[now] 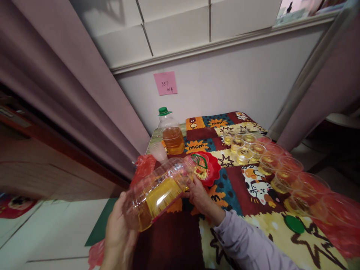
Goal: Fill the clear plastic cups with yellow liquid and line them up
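Observation:
A big clear plastic bottle (157, 191) with yellow oil in it lies tilted, its mouth toward a red dish (210, 168). My left hand (119, 228) cups the bottle's base from below, fingers closed on it. My right hand (198, 195) grips the bottle near its neck, where a green handle ring shows. A loose green cap (294, 224) lies on the patterned tablecloth (253, 191) to the right.
A second capped bottle of amber liquid (170, 135) stands at the table's far left, a clear funnel (159, 152) beside it. Several clear cups (253, 150) with a little oil stand in rows on the right. A pink note (165, 83) is stuck on the wall.

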`<state>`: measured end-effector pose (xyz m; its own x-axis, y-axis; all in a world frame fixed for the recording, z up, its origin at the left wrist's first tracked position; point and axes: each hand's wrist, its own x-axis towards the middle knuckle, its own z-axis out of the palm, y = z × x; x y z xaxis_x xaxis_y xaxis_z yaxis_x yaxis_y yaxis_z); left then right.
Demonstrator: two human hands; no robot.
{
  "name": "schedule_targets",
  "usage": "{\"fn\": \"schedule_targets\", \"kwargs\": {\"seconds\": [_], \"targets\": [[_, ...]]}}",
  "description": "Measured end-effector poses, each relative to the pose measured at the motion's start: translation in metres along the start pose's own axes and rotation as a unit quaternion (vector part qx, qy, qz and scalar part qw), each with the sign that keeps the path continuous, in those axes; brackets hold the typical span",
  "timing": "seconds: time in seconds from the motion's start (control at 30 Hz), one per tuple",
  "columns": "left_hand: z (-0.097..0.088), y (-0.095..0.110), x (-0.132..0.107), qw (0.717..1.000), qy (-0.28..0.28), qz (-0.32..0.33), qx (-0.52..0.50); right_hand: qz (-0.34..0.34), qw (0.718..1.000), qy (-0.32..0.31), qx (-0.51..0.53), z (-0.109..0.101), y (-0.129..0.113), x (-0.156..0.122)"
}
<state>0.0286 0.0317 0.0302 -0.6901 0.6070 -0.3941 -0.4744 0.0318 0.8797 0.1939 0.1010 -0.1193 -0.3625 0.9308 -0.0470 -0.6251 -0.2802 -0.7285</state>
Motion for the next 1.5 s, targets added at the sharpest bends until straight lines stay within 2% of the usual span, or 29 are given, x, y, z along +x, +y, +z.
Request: {"fn": "schedule_targets", "kwargs": {"seconds": [0.6,0.77,1.03,1.23,1.4,1.5], "targets": [[0.003,0.001,-0.003,1.0,0.008,-0.001,-0.018,-0.002,1.0,-0.004,0.006,0.001,-0.001,-0.001],[-0.002,-0.003,0.003,1.0,-0.008,0.005,-0.004,-0.002,1.0,-0.001,0.006,0.0,0.0,0.0],[-0.024,-0.03,0.034,0.999,-0.008,0.011,-0.043,-0.018,0.998,0.007,-0.052,-0.002,-0.013,-0.002],[-0.038,-0.056,0.053,0.998,-0.015,0.02,-0.057,-0.091,0.99,0.023,-0.106,-0.004,-0.013,0.0],[-0.052,-0.074,0.068,0.999,0.002,-0.002,-0.051,-0.063,0.993,-0.019,-0.098,-0.003,-0.004,-0.001],[-0.061,-0.074,0.075,0.999,-0.016,0.014,-0.035,-0.069,0.991,-0.017,-0.114,0.002,-0.003,-0.006]]}}
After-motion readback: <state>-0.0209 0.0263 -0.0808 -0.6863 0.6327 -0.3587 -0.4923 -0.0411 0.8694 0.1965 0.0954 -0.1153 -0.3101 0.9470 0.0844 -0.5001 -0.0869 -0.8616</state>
